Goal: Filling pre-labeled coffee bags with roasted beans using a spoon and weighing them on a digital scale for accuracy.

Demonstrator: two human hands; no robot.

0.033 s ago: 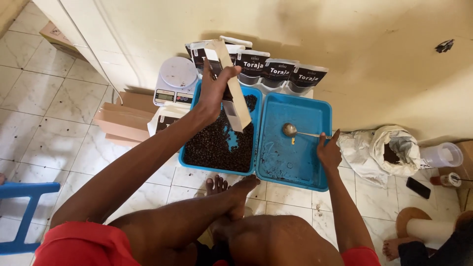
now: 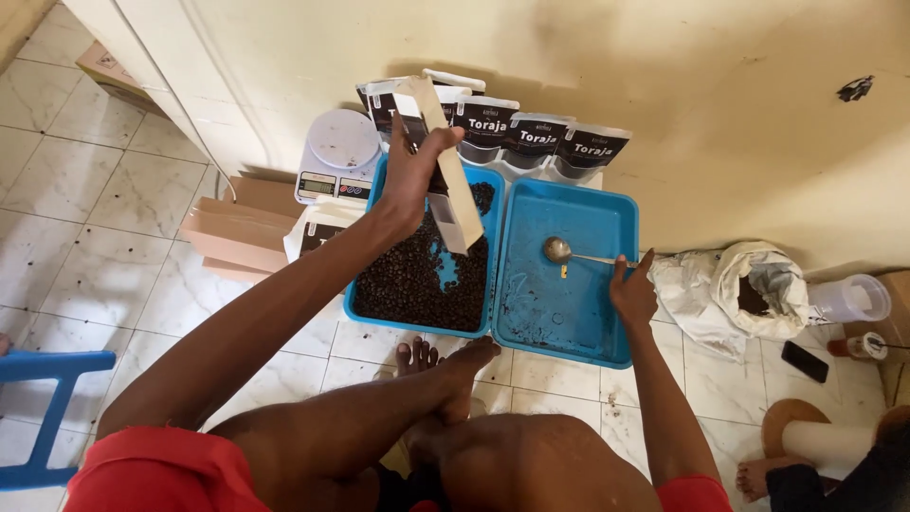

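My left hand (image 2: 409, 180) is clenched around one white pouch (image 2: 444, 180), held tilted over the left tray (image 2: 365, 308), which is full of dark beans (image 2: 408, 280). My right hand (image 2: 630, 292) pinches the handle of one metal spoon (image 2: 559, 250) whose bowl rests in the right tray (image 2: 607, 341). Two blue trays sit edge to edge on the tiled floor (image 2: 95, 256); the right one is nearly bare. Behind the trays about five dark-labelled pouches (image 2: 531, 142) stand against the wall. Left of the left tray are one white scale (image 2: 336, 156) and a cardboard box (image 2: 237, 232). Right of the right tray lie one white sack (image 2: 749, 289), a clear jug (image 2: 853, 299) and a phone (image 2: 806, 360). Open floor spreads left of the box.
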